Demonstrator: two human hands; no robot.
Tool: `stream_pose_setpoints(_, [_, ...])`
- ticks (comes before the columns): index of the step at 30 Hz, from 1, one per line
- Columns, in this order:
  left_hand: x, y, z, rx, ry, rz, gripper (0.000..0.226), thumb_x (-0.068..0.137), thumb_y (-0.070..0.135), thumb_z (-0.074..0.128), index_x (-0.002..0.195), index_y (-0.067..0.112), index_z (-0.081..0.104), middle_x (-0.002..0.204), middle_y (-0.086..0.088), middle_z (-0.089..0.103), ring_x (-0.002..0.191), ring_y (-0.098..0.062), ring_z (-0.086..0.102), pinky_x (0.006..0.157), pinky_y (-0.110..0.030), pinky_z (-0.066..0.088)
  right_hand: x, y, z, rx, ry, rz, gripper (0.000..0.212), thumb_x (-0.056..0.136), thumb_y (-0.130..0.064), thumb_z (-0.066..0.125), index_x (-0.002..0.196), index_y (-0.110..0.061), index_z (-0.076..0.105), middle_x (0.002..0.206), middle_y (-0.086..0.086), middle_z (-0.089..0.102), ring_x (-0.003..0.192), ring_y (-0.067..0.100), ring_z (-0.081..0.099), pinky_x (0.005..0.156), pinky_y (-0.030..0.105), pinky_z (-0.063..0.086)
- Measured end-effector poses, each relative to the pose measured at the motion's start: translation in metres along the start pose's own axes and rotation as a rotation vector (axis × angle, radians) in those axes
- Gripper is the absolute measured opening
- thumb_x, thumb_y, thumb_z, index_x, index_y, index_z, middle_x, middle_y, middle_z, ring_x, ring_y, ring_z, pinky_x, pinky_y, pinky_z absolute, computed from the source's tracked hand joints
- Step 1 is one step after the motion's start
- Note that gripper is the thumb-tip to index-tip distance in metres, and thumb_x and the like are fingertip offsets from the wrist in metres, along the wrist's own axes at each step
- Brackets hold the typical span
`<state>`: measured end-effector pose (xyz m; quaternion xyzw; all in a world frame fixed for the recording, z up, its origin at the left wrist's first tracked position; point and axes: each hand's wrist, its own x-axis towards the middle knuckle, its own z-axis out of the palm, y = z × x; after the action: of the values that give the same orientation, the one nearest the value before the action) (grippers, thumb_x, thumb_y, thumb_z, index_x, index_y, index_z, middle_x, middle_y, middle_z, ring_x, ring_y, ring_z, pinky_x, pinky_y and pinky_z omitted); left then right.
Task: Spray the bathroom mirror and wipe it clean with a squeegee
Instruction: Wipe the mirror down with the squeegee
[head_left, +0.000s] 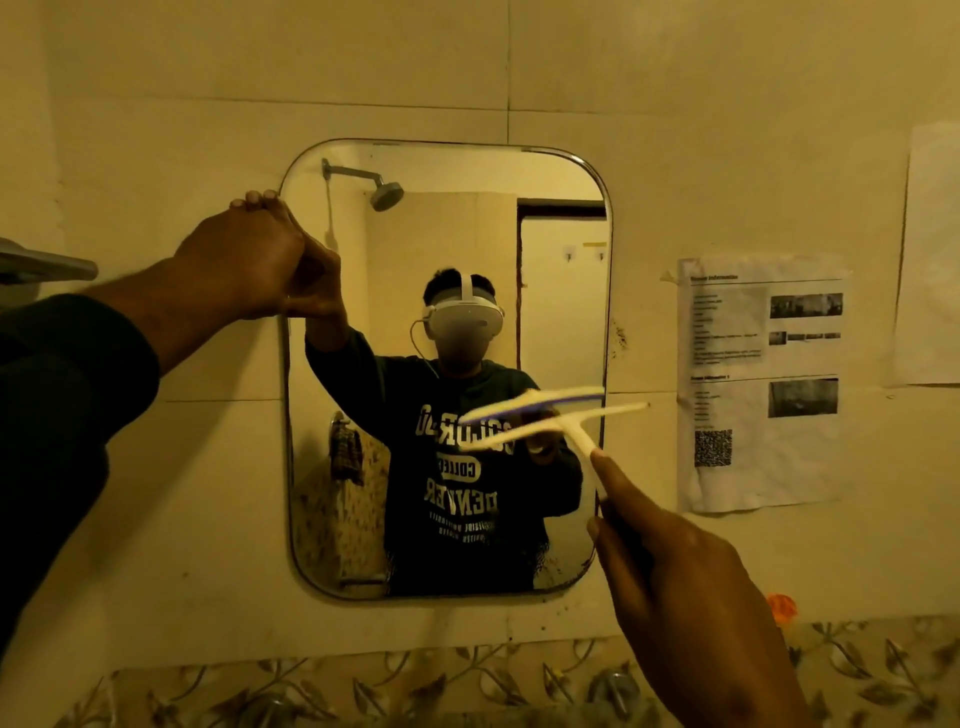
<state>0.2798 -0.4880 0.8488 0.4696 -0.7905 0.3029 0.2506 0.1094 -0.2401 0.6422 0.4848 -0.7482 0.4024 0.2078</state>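
A tall mirror (561, 291) with rounded corners hangs on the pale tiled wall in front of me. My left hand (249, 260) rests against its upper left edge, fingers together and pressed to the frame, holding nothing loose. My right hand (675, 582) grips the handle of a white T-shaped squeegee (550, 423). The squeegee's blade is tilted and hovers in front of the mirror's lower right part; whether it touches the glass I cannot tell. No spray bottle is in view.
A printed paper sheet (761, 384) is taped to the wall right of the mirror, another sheet (930, 254) beyond it. A grey shelf edge (47, 265) juts out at the left. Patterned tiles (415, 686) run along the bottom, with a small orange object (781, 607) at right.
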Motion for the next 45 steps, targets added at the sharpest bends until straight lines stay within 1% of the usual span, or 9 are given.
stream_pose_setpoints(3, [0.001, -0.004, 0.006, 0.043, 0.027, 0.045, 0.066, 0.086, 0.014, 0.065, 0.14, -0.012, 0.035, 0.121, -0.031, 0.055, 0.103, -0.039, 0.058, 0.078, -0.037, 0.045, 0.008, -0.025, -0.005, 0.0, 0.048, -0.105, 0.062, 0.091, -0.05, 0.038, 0.141, -0.066, 0.005, 0.089, -0.014, 0.061, 0.073, 0.005, 0.057, 0.063, 0.031, 0.055])
stream_pose_setpoints(6, [0.003, -0.005, 0.007, 0.074, 0.017, 0.051, 0.071, 0.084, 0.004, 0.065, 0.143, -0.011, 0.029, 0.132, -0.031, 0.048, 0.118, -0.041, 0.051, 0.095, -0.04, 0.043, 0.019, -0.05, -0.001, 0.023, 0.04, -0.166, 0.062, 0.092, -0.049, 0.037, 0.145, -0.06, 0.009, 0.09, -0.011, 0.061, 0.074, 0.006, 0.056, 0.062, 0.031, 0.055])
stream_pose_setpoints(12, [0.009, -0.014, 0.009, 0.026, 0.033, 0.084, 0.058, 0.083, 0.008, 0.067, 0.134, -0.008, 0.044, 0.125, -0.029, 0.051, 0.108, -0.04, 0.054, 0.083, -0.038, 0.045, 0.037, -0.093, 0.02, 0.12, -0.013, -0.253, 0.061, 0.095, -0.041, 0.034, 0.149, -0.052, 0.008, 0.085, -0.008, 0.05, 0.073, 0.009, 0.05, 0.057, 0.026, 0.04])
stream_pose_setpoints(17, [0.012, -0.019, 0.013, -0.022, 0.049, 0.086, 0.052, 0.082, 0.011, 0.069, 0.128, -0.005, 0.05, 0.118, -0.025, 0.056, 0.106, -0.038, 0.055, 0.082, -0.039, 0.046, 0.039, -0.124, 0.043, 0.13, -0.173, -0.316, 0.058, 0.098, -0.03, 0.045, 0.15, -0.039, 0.021, 0.105, -0.002, 0.061, 0.086, 0.016, 0.058, 0.075, 0.037, 0.056])
stream_pose_setpoints(20, [0.014, -0.021, 0.015, -0.086, 0.071, 0.097, 0.049, 0.084, 0.015, 0.069, 0.125, -0.003, 0.051, 0.116, -0.023, 0.055, 0.106, -0.036, 0.054, 0.082, -0.038, 0.044, 0.033, -0.133, 0.062, 0.149, -0.218, -0.324, 0.056, 0.098, -0.029, 0.044, 0.149, -0.036, 0.022, 0.104, -0.001, 0.063, 0.08, 0.015, 0.06, 0.07, 0.035, 0.057])
stream_pose_setpoints(27, [0.018, -0.021, 0.018, -0.126, 0.105, 0.123, 0.046, 0.082, 0.02, 0.07, 0.119, -0.003, 0.054, 0.115, -0.024, 0.054, 0.103, -0.035, 0.053, 0.074, -0.035, 0.037, 0.04, -0.146, 0.098, 0.222, -0.182, -0.323, 0.051, 0.098, -0.027, 0.042, 0.147, -0.032, 0.029, 0.095, 0.001, 0.065, 0.074, 0.017, 0.061, 0.066, 0.041, 0.058])
stream_pose_setpoints(31, [0.02, -0.021, 0.024, -0.147, 0.12, 0.115, 0.045, 0.08, 0.03, 0.073, 0.111, 0.001, 0.059, 0.093, -0.015, 0.05, 0.084, -0.026, 0.044, 0.074, -0.036, 0.041, 0.04, -0.143, 0.109, 0.167, -0.187, -0.306, 0.047, 0.098, -0.023, 0.041, 0.143, -0.03, 0.034, 0.085, 0.001, 0.06, 0.069, 0.019, 0.058, 0.061, 0.041, 0.057])
stream_pose_setpoints(36, [0.021, -0.02, 0.03, -0.151, 0.143, 0.114, 0.06, 0.076, 0.044, 0.075, 0.113, 0.001, 0.058, 0.098, -0.017, 0.051, 0.092, -0.029, 0.051, 0.08, -0.039, 0.046, 0.015, -0.119, 0.118, 0.226, -0.22, -0.233, 0.048, 0.098, -0.025, 0.042, 0.144, -0.034, 0.028, 0.098, 0.002, 0.063, 0.081, 0.021, 0.061, 0.071, 0.041, 0.059])
stream_pose_setpoints(45, [0.018, -0.021, 0.026, -0.16, 0.118, 0.12, 0.065, 0.072, 0.055, 0.075, 0.108, 0.003, 0.06, 0.087, -0.011, 0.045, 0.08, -0.024, 0.042, 0.074, -0.036, 0.043, -0.036, -0.089, 0.137, 0.17, -0.409, -0.044, 0.053, 0.101, -0.029, 0.039, 0.149, -0.04, 0.02, 0.094, -0.003, 0.061, 0.08, 0.012, 0.056, 0.073, 0.034, 0.054])
